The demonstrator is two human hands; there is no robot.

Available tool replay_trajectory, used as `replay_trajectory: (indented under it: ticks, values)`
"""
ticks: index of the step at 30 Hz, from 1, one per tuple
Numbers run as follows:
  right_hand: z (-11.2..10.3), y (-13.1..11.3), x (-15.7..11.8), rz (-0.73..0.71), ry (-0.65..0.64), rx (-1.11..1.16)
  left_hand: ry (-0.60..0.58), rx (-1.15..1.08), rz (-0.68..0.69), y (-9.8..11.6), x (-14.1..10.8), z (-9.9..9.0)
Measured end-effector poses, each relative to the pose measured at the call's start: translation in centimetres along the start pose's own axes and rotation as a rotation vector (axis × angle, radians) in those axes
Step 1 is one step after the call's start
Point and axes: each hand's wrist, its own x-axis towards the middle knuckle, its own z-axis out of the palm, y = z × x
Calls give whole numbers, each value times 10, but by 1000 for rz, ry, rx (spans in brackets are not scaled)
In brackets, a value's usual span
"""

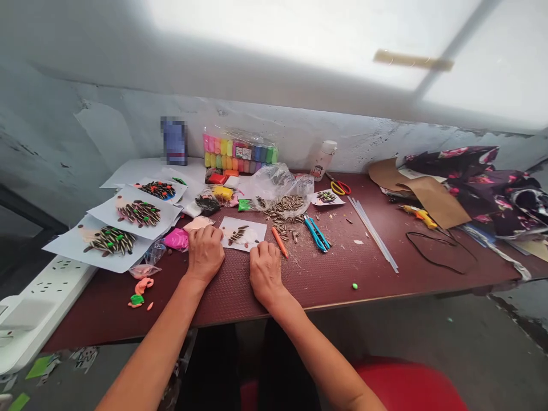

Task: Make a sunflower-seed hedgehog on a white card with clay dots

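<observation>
Our forearms (158, 331) reach over the maroon table (377, 268). Our left hand (205, 254) and right hand (265, 273) lie with fingers together at the lower edge of a white card (252, 233) bearing striped seeds (238, 234); whether they grip it, we can't quite tell. Pink clay (176, 240) sits left of the card, an orange marker (279, 242) right, and a loose seed pile (282, 216) beyond.

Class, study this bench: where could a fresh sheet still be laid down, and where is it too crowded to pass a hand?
A bare patch of maroon mat lies between the blue craft knives and the clear glue sticks. It is crowded beyond the left hand, where seed-covered sheets, clay and bags overlap.
</observation>
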Motion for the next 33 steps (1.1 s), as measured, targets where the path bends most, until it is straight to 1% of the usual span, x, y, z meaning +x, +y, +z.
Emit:
replay_trajectory:
  ticks: [6, 14, 25, 33]
  values:
    - [-1, -2, 1, 5, -78, 9, -8, -34, -15, 2, 0, -2]
    - [-4, -3, 0, 0, -107, 12, -7, -53, -16, 1, -1, -1]
    - [-3, -1, -4, 25, 7, -1, 52, 16, 15, -2, -1, 5]
    - [-1, 1, -4, 51, 13, -8, 13, -43, -3, -1, 0, 4]
